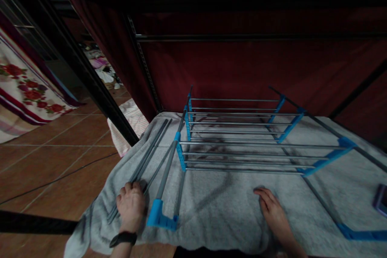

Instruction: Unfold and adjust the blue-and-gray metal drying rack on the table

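Note:
My left hand [130, 203], with a dark band at the wrist, has its fingers curled over a bundle of loose grey metal rods [151, 145] on the left of the bed-like surface. Over the grey blanket [217, 209], in front of the rack, my right hand [272, 211] holds nothing, its fingers stretched out. Between and beyond both hands stands a partly assembled drying rack [238, 144] of grey tubes and blue plastic joints. One blue corner foot [161, 215] lies just right of my left hand; another blue foot [363, 234] is at the lower right.
A black metal frame post [87, 64] slants down on the left, and dark red curtains [242, 72] hang behind the rack. Tiled floor [54, 161] with a thin cable [60, 177] lies to the left. At the right edge rests a dark phone-like object [381, 199].

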Demonstrator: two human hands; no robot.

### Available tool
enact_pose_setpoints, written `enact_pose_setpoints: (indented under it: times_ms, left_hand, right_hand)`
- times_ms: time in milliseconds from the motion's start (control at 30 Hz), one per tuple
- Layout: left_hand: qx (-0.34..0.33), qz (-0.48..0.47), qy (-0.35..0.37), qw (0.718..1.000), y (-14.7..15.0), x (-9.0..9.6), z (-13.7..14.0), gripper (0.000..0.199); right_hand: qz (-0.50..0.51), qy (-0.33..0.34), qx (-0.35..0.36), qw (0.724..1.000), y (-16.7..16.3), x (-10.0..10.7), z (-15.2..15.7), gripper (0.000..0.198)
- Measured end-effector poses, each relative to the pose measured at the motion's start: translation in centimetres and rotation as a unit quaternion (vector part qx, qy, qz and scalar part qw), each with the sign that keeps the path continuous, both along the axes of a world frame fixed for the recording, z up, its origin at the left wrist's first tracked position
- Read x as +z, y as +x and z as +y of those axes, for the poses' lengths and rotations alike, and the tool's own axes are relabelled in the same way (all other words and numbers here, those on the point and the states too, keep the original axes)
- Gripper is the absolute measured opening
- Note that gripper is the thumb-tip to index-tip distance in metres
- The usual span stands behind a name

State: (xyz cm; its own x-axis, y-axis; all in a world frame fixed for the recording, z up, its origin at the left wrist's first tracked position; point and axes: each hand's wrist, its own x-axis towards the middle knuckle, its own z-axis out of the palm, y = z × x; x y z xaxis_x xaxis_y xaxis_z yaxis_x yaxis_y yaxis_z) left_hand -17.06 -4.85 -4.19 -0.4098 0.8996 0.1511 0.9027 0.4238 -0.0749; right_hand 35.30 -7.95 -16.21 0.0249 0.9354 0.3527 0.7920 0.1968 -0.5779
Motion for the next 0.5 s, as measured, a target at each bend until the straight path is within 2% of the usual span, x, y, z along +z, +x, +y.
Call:
enact_pose_setpoints:
  times_ms: [100,167,367,500]
  left_hand:
    - [0.029,0.033,-0.012,0.999,0.0,-0.2,0.4,0.043]
    - [0.037,0.022,-0.017,0.999,-0.1,-0.3,0.6,0.042]
    - [0.030,-0.062,-0.012,0.998,-0.2,-0.2,0.2,0.037]
    - [0.083,-0.183,0.034,0.979,-0.8,-0.3,-0.6,0.043]
  right_hand:
    - [0.001,0.006,0.000,1.000,-0.1,0.2,0.0,0.036]
    - [0.000,0.010,0.003,1.000,-0.1,0.2,0.0,0.036]
    - [-0.002,0.024,0.003,1.000,-0.1,-0.1,0.1,0.035]
    - [0.007,0.027,0.007,1.000,-0.2,-0.3,0.2,0.035]
